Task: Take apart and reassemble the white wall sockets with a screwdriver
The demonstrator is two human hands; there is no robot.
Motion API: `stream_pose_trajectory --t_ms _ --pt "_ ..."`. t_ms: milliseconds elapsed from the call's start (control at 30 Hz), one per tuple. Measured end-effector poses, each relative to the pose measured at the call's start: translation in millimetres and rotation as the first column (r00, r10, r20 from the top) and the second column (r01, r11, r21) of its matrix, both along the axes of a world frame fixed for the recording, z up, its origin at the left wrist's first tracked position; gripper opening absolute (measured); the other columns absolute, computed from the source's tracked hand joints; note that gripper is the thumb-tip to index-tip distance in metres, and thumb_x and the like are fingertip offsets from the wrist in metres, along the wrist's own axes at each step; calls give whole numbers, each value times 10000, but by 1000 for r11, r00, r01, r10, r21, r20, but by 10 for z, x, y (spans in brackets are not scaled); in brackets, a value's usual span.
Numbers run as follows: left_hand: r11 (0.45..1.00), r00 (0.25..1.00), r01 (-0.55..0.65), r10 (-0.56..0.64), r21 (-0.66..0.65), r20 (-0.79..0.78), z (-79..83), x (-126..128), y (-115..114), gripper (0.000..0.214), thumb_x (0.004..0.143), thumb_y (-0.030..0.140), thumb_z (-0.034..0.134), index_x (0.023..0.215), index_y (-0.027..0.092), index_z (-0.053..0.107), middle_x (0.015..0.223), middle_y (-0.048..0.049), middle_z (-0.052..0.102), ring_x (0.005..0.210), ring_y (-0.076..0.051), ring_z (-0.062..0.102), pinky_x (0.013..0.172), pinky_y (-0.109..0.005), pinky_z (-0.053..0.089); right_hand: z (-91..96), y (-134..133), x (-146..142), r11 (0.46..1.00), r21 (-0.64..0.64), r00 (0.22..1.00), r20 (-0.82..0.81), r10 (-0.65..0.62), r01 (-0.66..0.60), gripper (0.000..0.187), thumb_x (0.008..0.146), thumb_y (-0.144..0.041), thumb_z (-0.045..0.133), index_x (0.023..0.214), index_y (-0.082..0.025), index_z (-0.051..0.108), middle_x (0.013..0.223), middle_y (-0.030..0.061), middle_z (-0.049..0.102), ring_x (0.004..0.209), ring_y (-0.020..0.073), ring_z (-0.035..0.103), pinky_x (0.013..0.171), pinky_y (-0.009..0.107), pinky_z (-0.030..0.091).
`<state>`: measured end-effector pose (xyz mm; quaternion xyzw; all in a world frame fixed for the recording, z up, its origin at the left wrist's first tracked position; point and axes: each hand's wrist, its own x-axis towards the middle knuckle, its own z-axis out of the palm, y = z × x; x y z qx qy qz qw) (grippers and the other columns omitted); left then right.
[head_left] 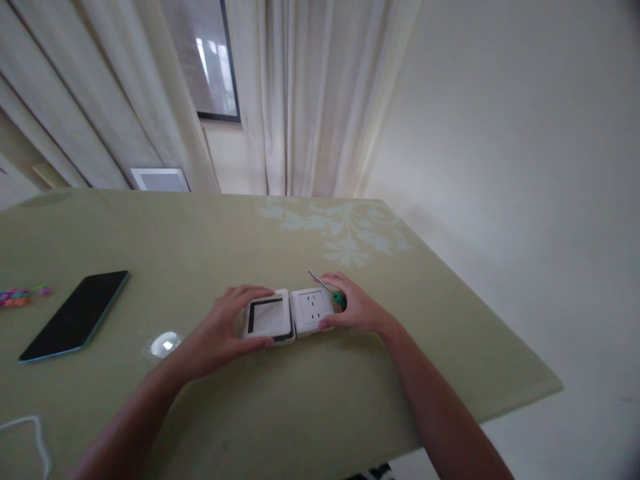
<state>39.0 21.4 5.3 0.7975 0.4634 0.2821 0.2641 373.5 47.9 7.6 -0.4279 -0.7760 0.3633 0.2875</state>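
Pale curtains (325, 100) and a window (207, 60) stood beyond the socket (311, 309), with a plain wall (525, 167) to its right. Beneath the socket spread a greenish table (225, 240), its surface marked beyond the socket by a pale leaf pattern (345, 227). Well to the left of the socket lay a dark tablet (75, 317), slanted, and past it some small coloured pieces (20, 297), too small to identify. A white cable (41, 440) curved at the near left, far from the socket; a bright reflection (166, 344) showed between the tablet and the left hand (223, 330).

Just left of the socket, almost edge to edge with it, sat a white frame (287, 315) with a dark inner border. The left hand gripped this frame, fingers along its far edge and thumb along its near edge, parted by about its width. At the socket's right side, the right hand (359, 303) was curled around a screwdriver (339, 299) with a green handle, partly hidden by the fingers; its shaft slanted up and left past the socket's far edge. The right thumb touched the socket's near right corner. Whether the right fingertips touched its far side could not be told.
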Motion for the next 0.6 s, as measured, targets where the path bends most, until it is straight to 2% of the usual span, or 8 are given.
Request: stream_pose_trajectory --t_ms 133,233,300,400,533,600 --pt "1000 997 31 -31 0 -74 -42 80 -34 726 756 589 841 1411 339 655 1404 -131 672 1315 -418 580 1113 -577 478 11 -12 -10 1000 -1 999 41 27 -27 976 623 -554 973 1481 -256 615 1427 130 592 1355 323 562 1193 491 402" --pt "997 995 72 -73 -22 -65 -63 10 -29 873 743 558 862 1527 338 548 1507 -136 590 1358 -414 552 1101 -550 510 35 -30 -42 999 -13 996 79 44 -43 1003 602 -516 993 1489 -261 602 1427 122 594 1336 314 573 1178 478 415" --pt "994 996 74 -78 -74 -49 -70 -52 -18 948 735 553 871 1574 332 487 1544 -144 547 1346 -405 572 1019 -498 580 48 -36 -62 999 -16 994 95 50 -48 983 605 -496 995 1474 -245 610 1414 123 604 1313 308 587 1155 462 433" --pt "993 1000 16 -18 -120 -16 -107 -50 -5 947 724 564 878 1550 292 504 1495 -161 578 1263 -382 643 911 -437 633 62 -25 -39 998 -13 993 103 62 -61 947 611 -474 991 1445 -212 626 1386 130 623 1279 298 606 1120 436 459" --pt "993 994 -49 58 -105 88 -197 196 11 903 710 548 893 1485 236 551 1425 -173 632 1204 -364 689 919 -446 636 90 34 147 998 -40 989 134 60 -56 942 634 -461 971 1467 -204 614 1437 140 622 1314 306 599 1131 437 455" --pt "994 989 -62 73 -94 128 -226 391 50 858 689 528 911 1421 214 593 1384 -177 661 1192 -371 699 936 -467 629 104 80 291 998 -61 988 153 -2 12 964 606 -455 980 1465 -204 622 1461 133 631 1322 306 607 1131 424 462"
